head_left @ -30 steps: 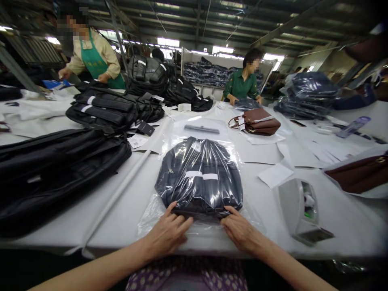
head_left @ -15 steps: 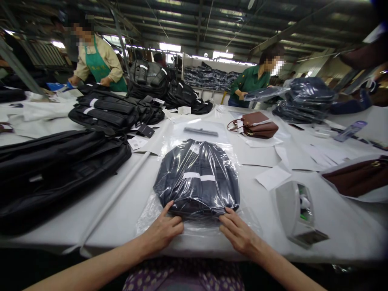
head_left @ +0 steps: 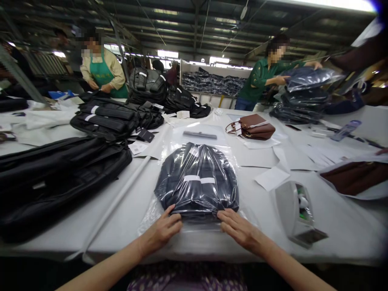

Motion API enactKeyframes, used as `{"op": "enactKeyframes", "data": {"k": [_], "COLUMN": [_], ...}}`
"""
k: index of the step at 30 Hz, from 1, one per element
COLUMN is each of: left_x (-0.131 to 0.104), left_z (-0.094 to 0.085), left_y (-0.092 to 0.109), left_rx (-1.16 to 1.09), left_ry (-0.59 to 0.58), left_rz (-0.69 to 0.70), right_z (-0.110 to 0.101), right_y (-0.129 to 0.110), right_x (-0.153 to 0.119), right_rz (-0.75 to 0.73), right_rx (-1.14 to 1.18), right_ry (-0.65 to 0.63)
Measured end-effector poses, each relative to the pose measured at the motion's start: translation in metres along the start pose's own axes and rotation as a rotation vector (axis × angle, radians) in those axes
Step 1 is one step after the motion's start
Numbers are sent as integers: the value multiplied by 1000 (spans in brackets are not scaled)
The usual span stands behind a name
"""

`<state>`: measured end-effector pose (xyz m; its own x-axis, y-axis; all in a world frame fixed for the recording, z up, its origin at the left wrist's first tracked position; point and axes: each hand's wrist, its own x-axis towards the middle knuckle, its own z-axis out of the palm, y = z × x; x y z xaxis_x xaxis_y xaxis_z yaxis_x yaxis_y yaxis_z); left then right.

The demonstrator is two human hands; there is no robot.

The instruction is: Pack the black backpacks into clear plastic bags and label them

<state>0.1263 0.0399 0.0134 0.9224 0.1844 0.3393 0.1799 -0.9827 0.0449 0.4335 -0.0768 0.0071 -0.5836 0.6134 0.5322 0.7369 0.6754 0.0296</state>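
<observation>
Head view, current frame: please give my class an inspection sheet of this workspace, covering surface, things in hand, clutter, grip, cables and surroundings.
Surface: table with white covering, visibly creased.
Things in hand: black backpack lying inside clear plastic.
Clutter: black bags at left; brown handbag, loose paper and pale container at right.
Grip: left hand and right hand touch the plastic at the backpack's near edge; firmness cannot be told.
Cables: nothing seen near the hands.
Surroundings: co-worker in green apron; co-worker in green shirt, hands on a plastic-wrapped item atop a stack.
</observation>
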Motion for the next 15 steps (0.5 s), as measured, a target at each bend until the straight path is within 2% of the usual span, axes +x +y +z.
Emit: {"op": "enactKeyframes", "data": {"k": [2,4,8,15], "left_x": [1,2,12,39], "left_z": [4,8,8,-4], "left_y": [-1,0,1,0], "left_rx": [-72,-135,-158,-127], "left_ry": [43,88,125,35], "left_rz": [-70,-174,-363,-595], "right_z": [5,11,22,25], "right_y": [2,3,4,3], "right_x": [-1,-1,2,11], "right_rz": [88,183,377,835], "right_rx": [106,189,268,489], "right_ry": [39,131,270,216]}}
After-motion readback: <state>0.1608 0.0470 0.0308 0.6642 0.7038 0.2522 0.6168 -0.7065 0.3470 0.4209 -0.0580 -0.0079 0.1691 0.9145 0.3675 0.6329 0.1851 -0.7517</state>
